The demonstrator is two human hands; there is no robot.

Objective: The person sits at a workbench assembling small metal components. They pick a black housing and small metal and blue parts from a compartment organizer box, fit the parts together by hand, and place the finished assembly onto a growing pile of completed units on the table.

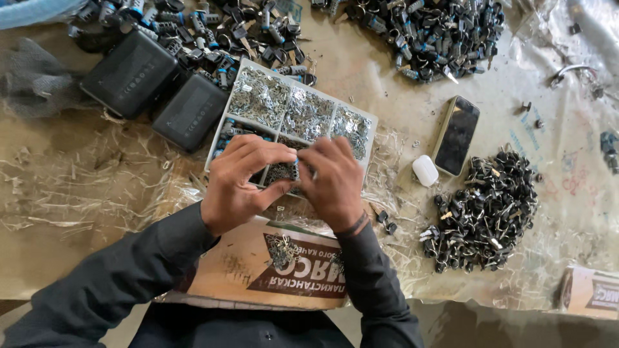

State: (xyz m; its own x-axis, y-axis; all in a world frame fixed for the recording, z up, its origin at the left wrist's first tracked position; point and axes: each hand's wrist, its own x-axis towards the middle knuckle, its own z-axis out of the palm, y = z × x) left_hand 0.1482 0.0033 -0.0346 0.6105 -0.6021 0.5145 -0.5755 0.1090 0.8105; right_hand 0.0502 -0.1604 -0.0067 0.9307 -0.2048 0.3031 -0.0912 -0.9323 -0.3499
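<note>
My left hand (242, 180) and my right hand (335, 183) meet over the near edge of a white divided tray (258, 64). Together their fingertips pinch a small dark part with a blue end (294, 169), mostly hidden by the fingers. The tray's compartments hold several small shiny metal pieces (309, 113) and some blue-tipped parts (229, 135). Both sleeves are dark grey.
Two black boxes (132, 74) lie left of the tray. Heaps of dark cylinders with keys sit at the top (432, 35) and at the right (483, 212). A phone (456, 135) and white earbud case (425, 170) lie between. Cardboard (258, 270) with loose metal bits lies under my wrists.
</note>
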